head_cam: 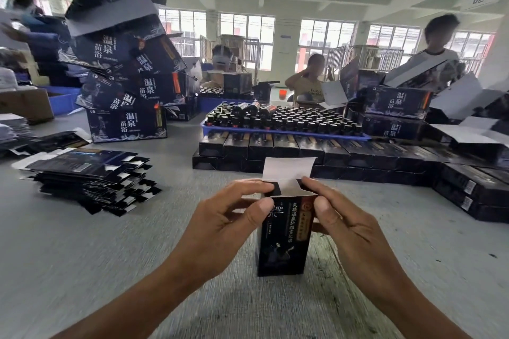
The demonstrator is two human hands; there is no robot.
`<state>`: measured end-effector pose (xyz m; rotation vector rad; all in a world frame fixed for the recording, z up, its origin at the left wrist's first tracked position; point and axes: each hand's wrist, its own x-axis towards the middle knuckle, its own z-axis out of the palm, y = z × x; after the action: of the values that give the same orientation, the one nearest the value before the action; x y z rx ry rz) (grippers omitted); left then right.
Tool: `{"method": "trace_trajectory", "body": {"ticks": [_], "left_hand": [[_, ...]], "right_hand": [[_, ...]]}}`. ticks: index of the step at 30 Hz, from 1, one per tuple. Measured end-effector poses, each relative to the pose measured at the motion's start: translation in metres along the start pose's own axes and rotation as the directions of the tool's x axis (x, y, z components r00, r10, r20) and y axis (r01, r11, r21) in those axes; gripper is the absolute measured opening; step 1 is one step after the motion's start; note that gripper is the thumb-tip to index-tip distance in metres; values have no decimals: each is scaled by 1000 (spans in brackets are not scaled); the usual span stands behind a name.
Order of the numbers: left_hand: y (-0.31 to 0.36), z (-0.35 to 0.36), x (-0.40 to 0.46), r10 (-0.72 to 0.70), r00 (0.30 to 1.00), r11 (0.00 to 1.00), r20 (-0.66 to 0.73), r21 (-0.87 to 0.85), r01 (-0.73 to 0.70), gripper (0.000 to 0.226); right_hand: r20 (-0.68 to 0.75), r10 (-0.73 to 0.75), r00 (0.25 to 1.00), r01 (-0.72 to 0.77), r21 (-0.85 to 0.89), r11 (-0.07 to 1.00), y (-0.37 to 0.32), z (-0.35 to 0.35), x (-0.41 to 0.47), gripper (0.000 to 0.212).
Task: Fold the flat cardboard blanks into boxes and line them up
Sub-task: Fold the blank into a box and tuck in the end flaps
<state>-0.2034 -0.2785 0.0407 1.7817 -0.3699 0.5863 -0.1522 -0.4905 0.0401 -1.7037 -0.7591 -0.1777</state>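
Clearly, working left to right, the stack of flat blanks (pixel 91 176) lies far left, and your left hand (pixel 220 226) and right hand (pixel 355 228) pinch the upper corners of the upright box (pixel 283 239) on the table (pixel 82 256), its white top flap (pixel 287 169) unfolded. It looks light, thin and easily creased, so grip near the folds. Behind, the blue tray (pixel 283 131) holds dark-capped bottles (pixel 289 118).

"温泉苗浴" on stacked cartons (pixel 128 125)
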Motion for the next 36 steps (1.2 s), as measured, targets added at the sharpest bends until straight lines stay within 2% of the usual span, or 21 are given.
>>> {"method": "trace_trajectory", "body": {"ticks": [5, 9, 12, 18, 25, 29, 36], "left_hand": [[-2, 2, 1, 51, 998, 998, -39, 37, -49, 19], [0, 2, 1, 104, 992, 991, -65, 91, -98, 25], [0, 2, 2, 110, 992, 989, -68, 107, -102, 19], [2, 3, 1, 120, 990, 987, -74, 117, -111, 23], [3, 4, 1, 80, 995, 996, -52, 50, -78, 23], [5, 5, 3, 55, 995, 996, -87, 68, -49, 30], [4, 8, 3, 3, 992, 1000, -124, -17, -5, 32]], "right_hand": [[-56, -52, 997, 55, 55, 997, -4, 3, 0, 32], [-134, -81, 988, 89, 57, 994, -8, 5, -2, 28], [-164, -76, 983, 90, 76, 993, -8, 5, -1, 22], [-146, -68, 987, 80, 81, 993, -10, 3, -3, 41], [-209, -86, 974, 103, 70, 992, -12, 6, -2, 32], [-217, -75, 973, 96, 85, 992, -10, 6, -1, 31], [-231, -86, 969, 113, 111, 987, -9, 6, 0, 26]]}}
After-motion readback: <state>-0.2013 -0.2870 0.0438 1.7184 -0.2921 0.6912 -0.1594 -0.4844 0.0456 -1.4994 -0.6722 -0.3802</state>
